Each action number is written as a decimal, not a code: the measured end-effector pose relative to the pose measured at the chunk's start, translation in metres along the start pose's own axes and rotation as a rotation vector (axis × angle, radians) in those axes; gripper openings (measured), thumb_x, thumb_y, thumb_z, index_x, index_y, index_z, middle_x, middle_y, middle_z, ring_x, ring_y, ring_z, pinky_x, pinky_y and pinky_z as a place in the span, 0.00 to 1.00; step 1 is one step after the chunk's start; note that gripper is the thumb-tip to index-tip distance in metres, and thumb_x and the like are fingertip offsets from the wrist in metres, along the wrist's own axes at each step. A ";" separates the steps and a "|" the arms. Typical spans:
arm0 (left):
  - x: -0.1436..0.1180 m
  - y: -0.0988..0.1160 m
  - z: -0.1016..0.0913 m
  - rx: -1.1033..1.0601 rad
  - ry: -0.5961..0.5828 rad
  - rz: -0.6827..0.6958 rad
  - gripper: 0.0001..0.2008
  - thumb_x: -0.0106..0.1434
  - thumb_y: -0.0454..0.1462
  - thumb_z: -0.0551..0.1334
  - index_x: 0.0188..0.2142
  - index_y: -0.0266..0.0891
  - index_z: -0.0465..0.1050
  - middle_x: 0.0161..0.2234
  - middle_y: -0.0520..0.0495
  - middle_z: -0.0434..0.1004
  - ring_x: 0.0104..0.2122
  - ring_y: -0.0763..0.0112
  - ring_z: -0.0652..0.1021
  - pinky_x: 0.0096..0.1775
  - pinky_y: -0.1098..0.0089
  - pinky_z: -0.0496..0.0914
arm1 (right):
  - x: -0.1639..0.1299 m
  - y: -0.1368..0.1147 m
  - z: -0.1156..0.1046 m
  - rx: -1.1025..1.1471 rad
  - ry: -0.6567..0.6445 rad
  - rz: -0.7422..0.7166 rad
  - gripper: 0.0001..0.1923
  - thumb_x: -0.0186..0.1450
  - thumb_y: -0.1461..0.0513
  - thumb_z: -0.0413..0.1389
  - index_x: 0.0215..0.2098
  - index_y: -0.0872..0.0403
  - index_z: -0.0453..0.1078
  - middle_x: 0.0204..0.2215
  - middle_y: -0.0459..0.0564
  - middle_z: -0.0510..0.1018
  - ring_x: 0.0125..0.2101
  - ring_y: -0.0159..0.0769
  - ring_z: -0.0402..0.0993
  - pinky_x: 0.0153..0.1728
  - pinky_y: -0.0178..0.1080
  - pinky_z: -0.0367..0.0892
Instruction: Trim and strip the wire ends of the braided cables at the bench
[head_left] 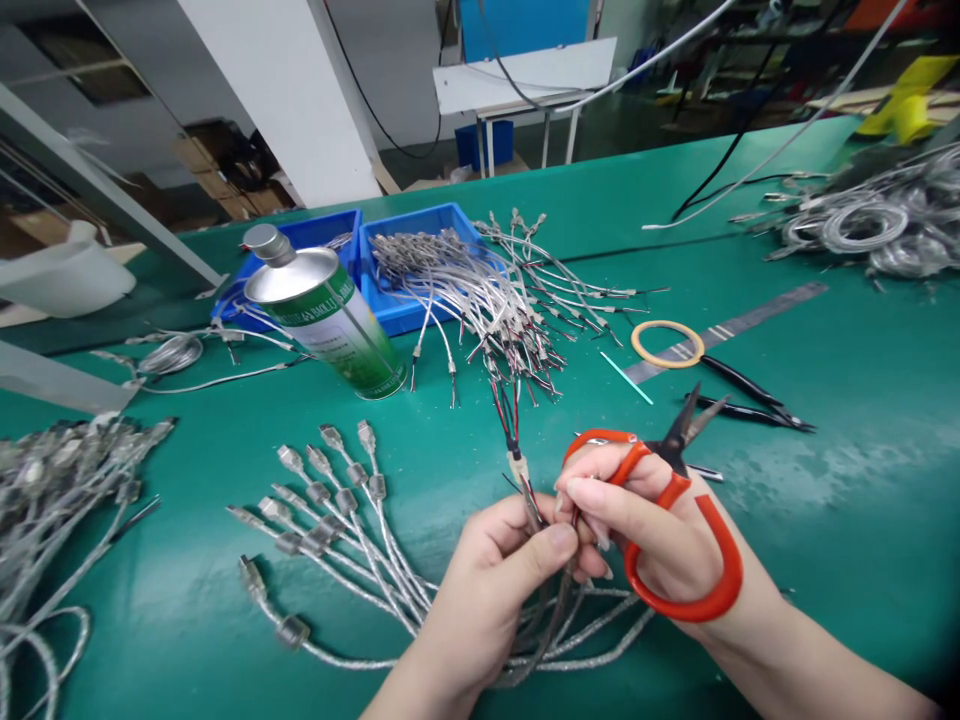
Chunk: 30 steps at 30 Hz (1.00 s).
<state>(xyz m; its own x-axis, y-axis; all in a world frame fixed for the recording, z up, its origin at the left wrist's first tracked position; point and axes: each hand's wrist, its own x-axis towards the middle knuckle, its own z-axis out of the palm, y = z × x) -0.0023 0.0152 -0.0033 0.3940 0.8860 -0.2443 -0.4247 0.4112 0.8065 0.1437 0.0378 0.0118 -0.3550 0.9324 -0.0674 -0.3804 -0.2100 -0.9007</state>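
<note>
Now, left to right:
Cable fan [337, 520]: braided leads spread on table [825, 520].
Left hand [487, 580]: fingers pinched on cable bundle [525, 490], above table; limp, light, likely best held near stripped ends.
Right hand [645, 530]: fingers through orange scissors [675, 520], fingertips touching wires.

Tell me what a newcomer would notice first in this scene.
Front and centre, the left hand pinches a braided cable while the right hand wears orange-handled scissors. Behind them, a metal can lies tilted against blue bins spilling silver cables on the green table.
</note>
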 end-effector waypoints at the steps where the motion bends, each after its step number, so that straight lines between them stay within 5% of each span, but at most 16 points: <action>1: 0.000 0.000 0.000 0.000 -0.006 -0.003 0.06 0.63 0.35 0.61 0.33 0.36 0.74 0.28 0.48 0.77 0.31 0.74 0.74 0.38 0.74 0.66 | -0.001 0.001 -0.001 -0.003 -0.003 -0.016 0.06 0.65 0.60 0.57 0.31 0.53 0.73 0.24 0.43 0.70 0.21 0.27 0.68 0.24 0.32 0.65; 8: -0.003 0.002 0.000 0.062 0.000 0.057 0.02 0.61 0.34 0.63 0.32 0.39 0.75 0.31 0.50 0.78 0.32 0.72 0.76 0.40 0.72 0.67 | 0.000 0.000 0.002 0.132 0.006 0.049 0.09 0.62 0.61 0.56 0.26 0.56 0.71 0.22 0.44 0.68 0.20 0.28 0.64 0.21 0.31 0.62; 16: -0.002 0.002 -0.001 0.085 0.139 0.024 0.03 0.62 0.37 0.63 0.32 0.40 0.74 0.29 0.51 0.80 0.31 0.74 0.76 0.37 0.74 0.66 | 0.006 -0.006 -0.011 0.000 0.328 -0.126 0.09 0.64 0.57 0.57 0.39 0.52 0.74 0.25 0.45 0.69 0.23 0.29 0.59 0.23 0.33 0.55; 20: -0.001 0.002 -0.002 0.067 0.151 0.055 0.03 0.62 0.36 0.63 0.32 0.40 0.74 0.29 0.52 0.80 0.32 0.75 0.76 0.38 0.74 0.66 | -0.001 0.001 -0.010 -0.143 0.251 -0.015 0.15 0.62 0.54 0.60 0.44 0.52 0.73 0.21 0.42 0.64 0.23 0.30 0.60 0.25 0.34 0.57; 30: -0.002 -0.004 -0.002 0.203 0.201 0.062 0.06 0.58 0.39 0.66 0.31 0.41 0.72 0.28 0.54 0.74 0.33 0.73 0.75 0.37 0.72 0.65 | 0.001 0.004 -0.003 -0.063 0.167 -0.018 0.07 0.62 0.59 0.59 0.29 0.53 0.71 0.21 0.41 0.65 0.23 0.29 0.60 0.26 0.33 0.59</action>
<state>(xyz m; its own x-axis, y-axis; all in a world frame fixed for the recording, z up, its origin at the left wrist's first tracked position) -0.0029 0.0124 -0.0066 0.1945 0.9411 -0.2767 -0.2628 0.3217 0.9096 0.1445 0.0390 0.0065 -0.1996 0.9729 -0.1170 -0.3295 -0.1791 -0.9270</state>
